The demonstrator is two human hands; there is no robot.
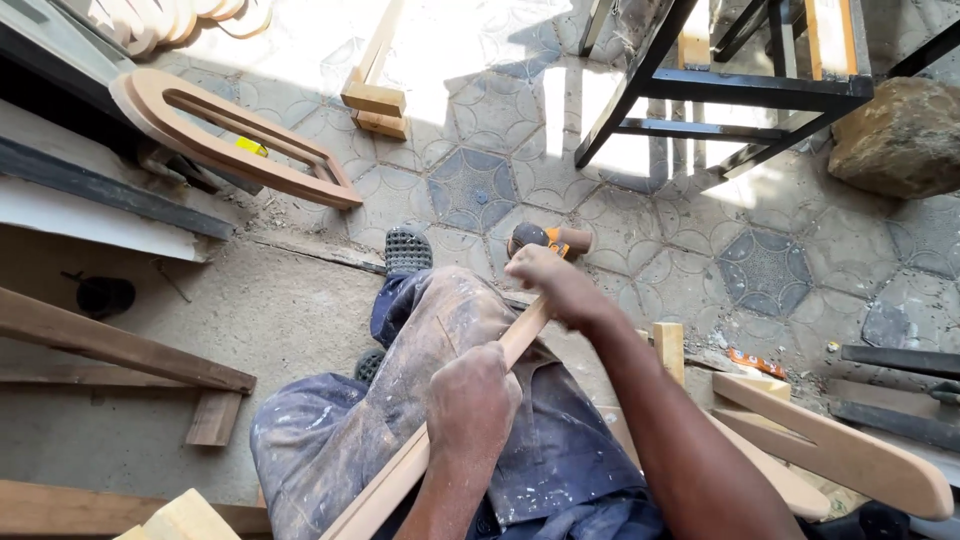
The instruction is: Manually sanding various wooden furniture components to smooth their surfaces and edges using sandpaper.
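Wooden slat [440, 440] held across the lap, both hands closed on it.
Left hand [472, 405] grips mid-length; right hand [555, 285] fingers wrapped at far end; steadier strokes judged likely if the slat is braced against the knee.

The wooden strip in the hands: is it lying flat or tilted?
Tilted. The wooden strip slants across the lap, gripped by the left hand and the right hand.

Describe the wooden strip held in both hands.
The wooden strip is a long, narrow, flat piece of pale bare wood. It runs diagonally from bottom centre up toward the tiled floor, across the person's dusty trouser leg. The left hand grips its middle; the right hand covers its upper end.
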